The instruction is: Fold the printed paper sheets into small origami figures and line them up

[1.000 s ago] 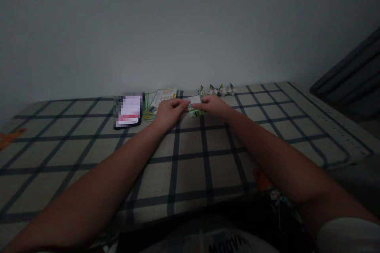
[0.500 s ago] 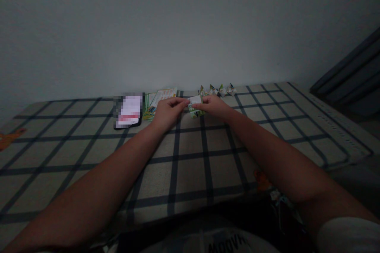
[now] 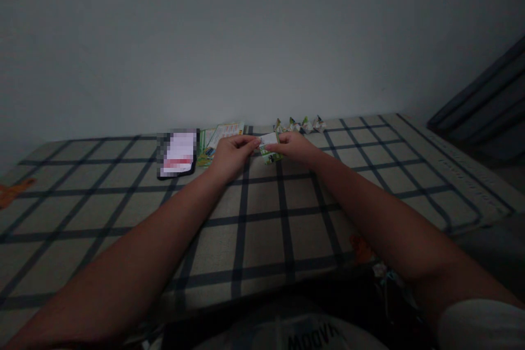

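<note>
Between my two hands, just above the checked cloth, is a small folded piece of paper (image 3: 270,156), green and white with print on it. My left hand (image 3: 235,152) pinches its left edge with thumb and fingertips. On the opposite side my right hand (image 3: 294,146) grips the paper, thumb lying across its front. Beyond my right hand stand several small folded paper shapes (image 3: 305,124) in a row, pointed at the top. Printed green and white sheets (image 3: 223,131) lie behind my left hand, which partly covers them.
A phone (image 3: 179,153) with a lit, blurred screen lies left of the sheets. The checked tablecloth (image 3: 262,240) covers the table, which meets a plain wall (image 3: 262,38) at the back. Dark folded fabric (image 3: 488,98) hangs at the far right.
Both hands keep their hold on the folded paper in nearly the same place. Only a very slight shift of the fingers and paper shows.
</note>
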`<action>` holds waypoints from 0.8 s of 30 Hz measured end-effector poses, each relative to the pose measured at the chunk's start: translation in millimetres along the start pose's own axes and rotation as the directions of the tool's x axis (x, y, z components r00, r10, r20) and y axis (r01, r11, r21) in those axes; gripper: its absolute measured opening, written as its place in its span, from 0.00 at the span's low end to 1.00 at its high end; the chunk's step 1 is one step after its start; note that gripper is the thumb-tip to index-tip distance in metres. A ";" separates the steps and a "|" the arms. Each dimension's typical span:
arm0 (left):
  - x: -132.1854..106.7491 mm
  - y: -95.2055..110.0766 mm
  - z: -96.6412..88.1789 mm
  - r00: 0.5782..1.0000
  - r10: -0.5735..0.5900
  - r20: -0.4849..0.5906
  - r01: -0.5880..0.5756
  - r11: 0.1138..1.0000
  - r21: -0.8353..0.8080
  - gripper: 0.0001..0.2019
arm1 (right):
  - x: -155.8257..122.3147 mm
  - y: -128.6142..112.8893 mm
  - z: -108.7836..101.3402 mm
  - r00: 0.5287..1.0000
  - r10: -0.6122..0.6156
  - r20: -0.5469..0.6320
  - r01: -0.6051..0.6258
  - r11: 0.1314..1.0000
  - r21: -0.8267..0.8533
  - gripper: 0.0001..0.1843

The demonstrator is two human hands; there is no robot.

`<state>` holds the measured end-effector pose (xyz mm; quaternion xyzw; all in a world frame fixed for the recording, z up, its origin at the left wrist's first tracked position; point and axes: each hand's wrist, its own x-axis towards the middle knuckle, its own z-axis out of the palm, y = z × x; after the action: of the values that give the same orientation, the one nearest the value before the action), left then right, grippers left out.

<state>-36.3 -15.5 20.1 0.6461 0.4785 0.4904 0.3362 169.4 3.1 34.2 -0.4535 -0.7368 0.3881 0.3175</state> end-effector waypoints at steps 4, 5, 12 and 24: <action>-0.2 -1.0 1.4 0.999 -0.041 -0.010 0.040 0.997 -0.061 0.16 | 0.3 1.3 0.6 1.000 -0.002 0.009 0.002 1.000 0.016 0.20; -0.6 0.0 1.1 0.999 -0.031 -0.020 0.030 0.998 -0.052 0.16 | 0.5 1.9 0.6 1.000 -0.002 0.011 0.002 1.000 0.017 0.20; -3.3 7.7 -1.4 0.995 0.099 -0.031 -0.097 0.993 0.067 0.14 | 1.9 6.6 2.0 0.999 -0.024 0.023 0.022 0.997 0.074 0.20; -5.0 5.2 3.7 0.997 0.004 0.076 -0.004 1.000 -0.006 0.18 | 0.7 3.9 1.0 1.000 -0.005 0.027 0.002 0.992 0.125 0.20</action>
<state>-31.6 -21.8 22.1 0.6644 0.4626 0.4675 0.3550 169.9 4.6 30.4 -0.4260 -0.7161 0.4393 0.3357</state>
